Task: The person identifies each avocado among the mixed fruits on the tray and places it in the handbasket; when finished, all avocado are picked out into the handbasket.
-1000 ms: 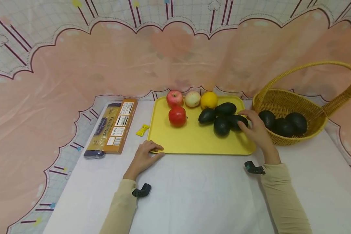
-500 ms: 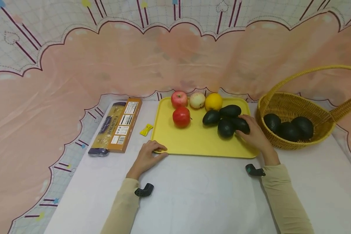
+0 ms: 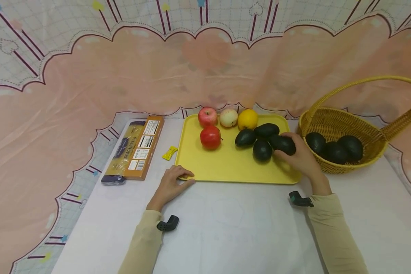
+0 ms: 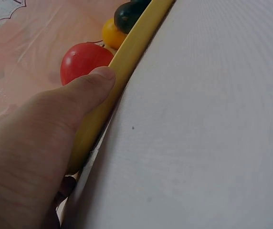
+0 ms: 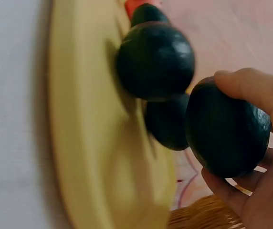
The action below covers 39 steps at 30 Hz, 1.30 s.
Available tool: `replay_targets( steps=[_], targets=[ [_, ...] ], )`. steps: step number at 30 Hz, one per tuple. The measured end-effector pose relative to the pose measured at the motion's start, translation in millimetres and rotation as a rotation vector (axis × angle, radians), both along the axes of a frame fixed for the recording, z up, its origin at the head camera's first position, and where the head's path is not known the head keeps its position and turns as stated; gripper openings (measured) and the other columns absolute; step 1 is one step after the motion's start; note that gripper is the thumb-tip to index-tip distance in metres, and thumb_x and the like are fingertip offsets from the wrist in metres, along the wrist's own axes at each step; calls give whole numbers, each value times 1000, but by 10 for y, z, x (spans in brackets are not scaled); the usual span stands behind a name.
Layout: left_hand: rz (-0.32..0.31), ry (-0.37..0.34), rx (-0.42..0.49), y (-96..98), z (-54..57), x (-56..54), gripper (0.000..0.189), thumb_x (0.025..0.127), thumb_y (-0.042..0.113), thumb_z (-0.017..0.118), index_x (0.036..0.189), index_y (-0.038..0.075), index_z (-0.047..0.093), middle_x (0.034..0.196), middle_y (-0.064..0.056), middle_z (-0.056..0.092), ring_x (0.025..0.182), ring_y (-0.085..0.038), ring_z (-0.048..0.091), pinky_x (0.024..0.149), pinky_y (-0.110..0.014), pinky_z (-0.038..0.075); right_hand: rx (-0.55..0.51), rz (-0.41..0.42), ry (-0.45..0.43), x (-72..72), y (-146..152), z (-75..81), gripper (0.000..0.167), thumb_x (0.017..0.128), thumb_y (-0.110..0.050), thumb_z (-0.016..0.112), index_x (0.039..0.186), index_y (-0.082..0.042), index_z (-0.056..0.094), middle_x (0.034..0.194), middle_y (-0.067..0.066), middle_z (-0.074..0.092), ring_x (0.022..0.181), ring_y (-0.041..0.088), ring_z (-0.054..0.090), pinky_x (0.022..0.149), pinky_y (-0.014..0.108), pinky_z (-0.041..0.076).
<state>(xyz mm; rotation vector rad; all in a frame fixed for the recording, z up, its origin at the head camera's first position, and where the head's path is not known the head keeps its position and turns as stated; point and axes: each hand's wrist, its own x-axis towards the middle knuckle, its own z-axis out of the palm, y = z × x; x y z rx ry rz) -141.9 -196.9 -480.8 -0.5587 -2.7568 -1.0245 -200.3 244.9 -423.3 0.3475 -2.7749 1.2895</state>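
My right hand (image 3: 303, 158) grips a dark avocado (image 3: 282, 144) between thumb and fingers. In the right wrist view this avocado (image 5: 227, 129) is held up off the yellow tray (image 5: 79, 119). Several more avocados (image 3: 262, 150) lie close to it on the right half of the tray (image 3: 222, 167). My left hand (image 3: 171, 184) holds the tray's front left corner; in the left wrist view its thumb (image 4: 96, 83) lies along the rim, with the other fingers mostly hidden. A red apple (image 3: 210, 137), a pink apple (image 3: 207, 117), a pale round fruit (image 3: 228, 117) and a yellow fruit (image 3: 247, 119) sit farther back.
At the right stands a wicker basket (image 3: 332, 165) with a tall handle and several avocados (image 3: 351, 147) inside. Left of the tray lie a spaghetti pack (image 3: 125, 152), an orange-brown box (image 3: 144, 148) and a small yellow wrapped piece (image 3: 170, 153). A patterned curtain (image 3: 205, 68) hangs behind.
My right hand has closed its fingers around the rightmost avocado and drawn it up slightly from the others. The left hand stays at the tray corner; the head view shifted a little.
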Motion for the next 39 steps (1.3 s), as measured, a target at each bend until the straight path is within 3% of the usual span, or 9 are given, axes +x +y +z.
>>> replay_targets(
  steps=[11, 22, 30, 39],
  targets=[
    [9, -22, -11, 3, -21, -7, 19, 79, 32, 76, 96, 26, 70, 87, 11, 60, 84, -8, 46, 77, -30, 33, -34, -72, 85, 159, 120, 217, 66, 82, -22, 73, 138, -12, 39, 140, 19, 42, 125, 38, 40, 101, 62, 30],
    [-3, -12, -7, -18, -7, -9, 19, 80, 34, 75, 96, 26, 70, 87, 10, 61, 83, -8, 46, 75, -30, 32, 11, -107, -10, 184, 345, 371, 73, 85, -35, 69, 145, -18, 32, 144, 21, 36, 125, 43, 37, 98, 65, 29],
    [-3, 0, -1, -14, -10, -13, 19, 79, 33, 76, 96, 25, 70, 87, 10, 61, 83, -8, 45, 75, -30, 32, 81, -80, -46, 172, 557, 490, 71, 85, -40, 68, 145, -25, 32, 146, 18, 35, 128, 44, 35, 96, 66, 28],
    [3, -20, -16, -9, -1, -12, 19, 80, 32, 75, 97, 25, 69, 88, 10, 61, 83, -9, 46, 75, -30, 32, 202, -79, -145, 160, 797, 547, 78, 86, -47, 63, 149, -22, 24, 144, 29, 34, 125, 54, 34, 92, 70, 29]
  ],
)
